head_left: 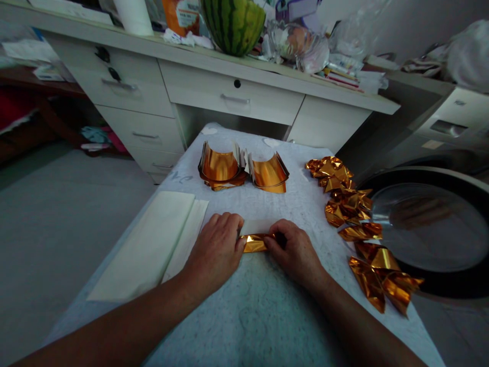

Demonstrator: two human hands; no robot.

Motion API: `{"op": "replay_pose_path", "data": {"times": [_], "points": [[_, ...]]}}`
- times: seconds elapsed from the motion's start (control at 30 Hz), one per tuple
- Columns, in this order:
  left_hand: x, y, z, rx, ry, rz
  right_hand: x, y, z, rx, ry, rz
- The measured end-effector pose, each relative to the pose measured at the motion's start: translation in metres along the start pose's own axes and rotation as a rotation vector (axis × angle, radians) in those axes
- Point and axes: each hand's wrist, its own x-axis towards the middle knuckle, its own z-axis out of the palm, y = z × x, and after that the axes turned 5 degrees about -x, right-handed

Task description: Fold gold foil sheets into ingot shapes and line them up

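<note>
With my left hand and right hand, I am pinching opposite ends of a gold foil strip, each grip closed on it, above the cloth-covered bench. Curved foil sheets are standing beyond; white paper sheets are lying left, folded foil pieces right.

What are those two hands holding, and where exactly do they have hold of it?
A strip of shiny gold foil, pinched at its two ends: left hand, right hand.
</note>
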Motion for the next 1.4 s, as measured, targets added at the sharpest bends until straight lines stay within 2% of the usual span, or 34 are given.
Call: {"op": "replay_pose_path", "data": {"times": [1.4], "points": [[0.0000,0.0007,0.0015,0.057,-0.011,-0.020,-0.0009,0.0014,0.0009,-0.015,-0.017,0.019]]}}
